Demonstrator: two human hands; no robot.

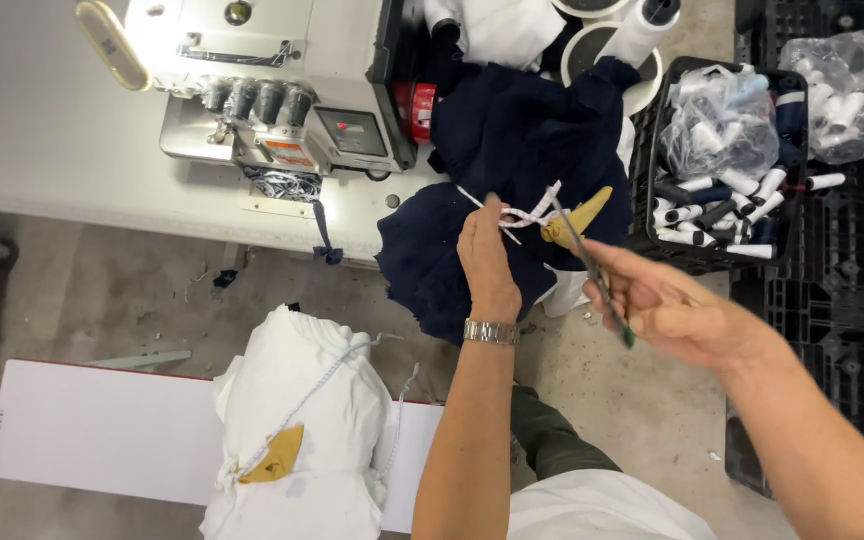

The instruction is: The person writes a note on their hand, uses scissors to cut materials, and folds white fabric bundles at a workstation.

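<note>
A bundle of dark navy fabric (497, 170) lies over the right end of the sewing table, tied with a white printed strip (530, 213) and carrying a mustard-yellow tag (577, 217). My left hand (486, 258), with a metal watch on the wrist, pinches the white strip at the bundle. My right hand (667, 305) holds small thread snips (592, 272), their blades pointing up toward the strip and the tag.
A white overlock sewing machine (282, 80) stands on the grey table (42, 140). A black crate (727, 150) of thread cones sits at right, with a plastic bag of cones (847, 85) beyond. A tied white fabric bundle (302, 420) rests on a white board (92, 430).
</note>
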